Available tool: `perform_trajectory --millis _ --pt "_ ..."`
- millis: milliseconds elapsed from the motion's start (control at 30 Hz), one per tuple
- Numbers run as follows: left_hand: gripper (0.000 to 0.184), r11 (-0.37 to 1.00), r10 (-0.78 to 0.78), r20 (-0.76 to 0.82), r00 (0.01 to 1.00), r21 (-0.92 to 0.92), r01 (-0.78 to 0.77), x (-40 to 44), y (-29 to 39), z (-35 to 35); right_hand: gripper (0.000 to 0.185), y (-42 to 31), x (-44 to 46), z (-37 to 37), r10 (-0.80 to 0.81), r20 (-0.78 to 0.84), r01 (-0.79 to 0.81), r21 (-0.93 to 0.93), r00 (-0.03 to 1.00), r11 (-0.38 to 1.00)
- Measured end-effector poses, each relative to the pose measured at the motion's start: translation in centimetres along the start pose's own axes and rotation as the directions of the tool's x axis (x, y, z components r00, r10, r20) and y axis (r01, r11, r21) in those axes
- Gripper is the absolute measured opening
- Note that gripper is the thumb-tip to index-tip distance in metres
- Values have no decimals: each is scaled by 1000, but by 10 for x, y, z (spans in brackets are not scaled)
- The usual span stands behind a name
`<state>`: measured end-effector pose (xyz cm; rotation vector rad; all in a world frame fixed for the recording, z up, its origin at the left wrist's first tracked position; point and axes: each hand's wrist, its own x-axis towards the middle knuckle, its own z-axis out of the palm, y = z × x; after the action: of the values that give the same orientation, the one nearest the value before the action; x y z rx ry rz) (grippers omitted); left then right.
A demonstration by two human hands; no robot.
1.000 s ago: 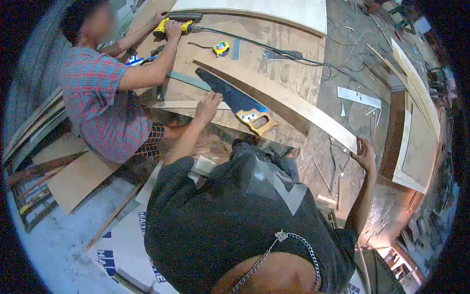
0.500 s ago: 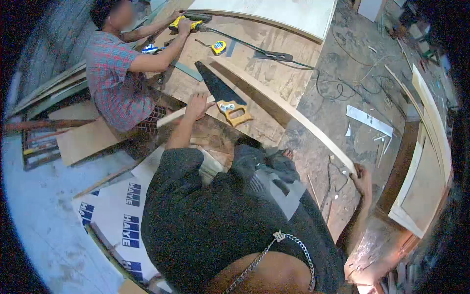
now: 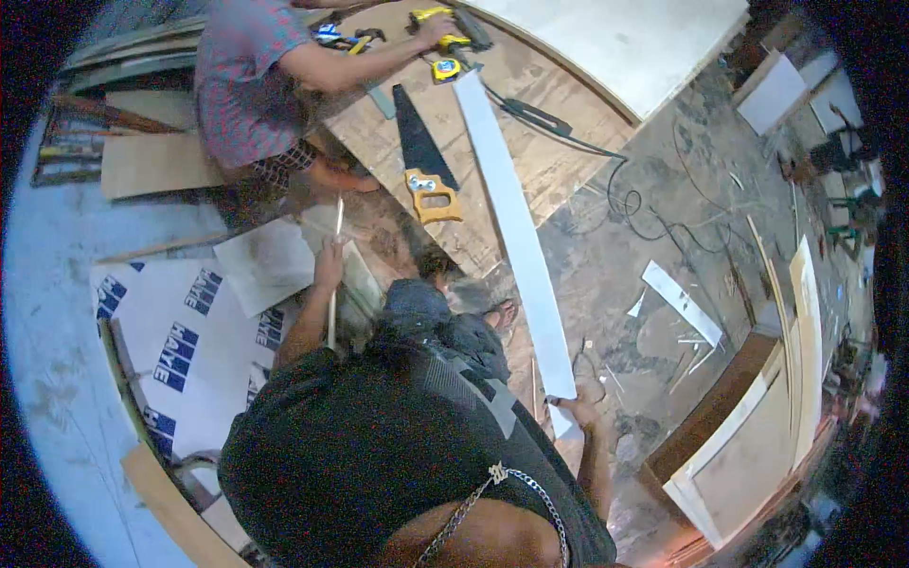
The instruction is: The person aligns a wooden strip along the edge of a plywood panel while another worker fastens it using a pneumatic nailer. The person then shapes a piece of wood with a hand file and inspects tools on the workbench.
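Observation:
My right hand (image 3: 579, 413) grips the near end of a long board (image 3: 516, 237), whose white face is turned up and whose far end rests on the plywood worktop (image 3: 559, 161). My left hand (image 3: 329, 265) is closed round a thin wooden strip (image 3: 332, 312), low at the left of the worktop. A handsaw (image 3: 426, 156) with a wooden handle lies on the worktop left of the board. Just beyond the board's far end is a yellow tape measure (image 3: 445, 70).
A co-worker in a checked shirt (image 3: 251, 85) sits at the left, one hand on a yellow power tool (image 3: 440, 28). A black cable (image 3: 630, 199) trails over the floor. Scraps and a wooden frame (image 3: 729, 454) are at the right, printed sheets (image 3: 170, 350) at the left.
The board has turned over from its wooden edge to its white face and swung nearer my body. My left hand has moved off the worktop with the strip. The view has shifted.

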<state>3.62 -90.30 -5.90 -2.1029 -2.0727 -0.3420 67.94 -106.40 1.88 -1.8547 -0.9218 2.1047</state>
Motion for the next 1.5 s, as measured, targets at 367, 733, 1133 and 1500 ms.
perform_trajectory --millis 367,733,1133,1500 --pt "31 124 -630 140 764 -953 277 25 33 -48 44 48 -47 72 -606 -444 423 -447 660 788" --pt "40 -706 -592 289 752 -637 -310 89 -64 -184 35 -200 98 239 -873 -39 595 -717 486 364" --pt "52 -474 -801 49 596 -660 -583 41 -177 -230 62 -345 187 473 -804 565 717 -637 186 -283" --pt "57 -91 -956 -45 289 -893 -440 69 -296 -235 76 -391 285 594 -703 712 790 -437 11 -431"
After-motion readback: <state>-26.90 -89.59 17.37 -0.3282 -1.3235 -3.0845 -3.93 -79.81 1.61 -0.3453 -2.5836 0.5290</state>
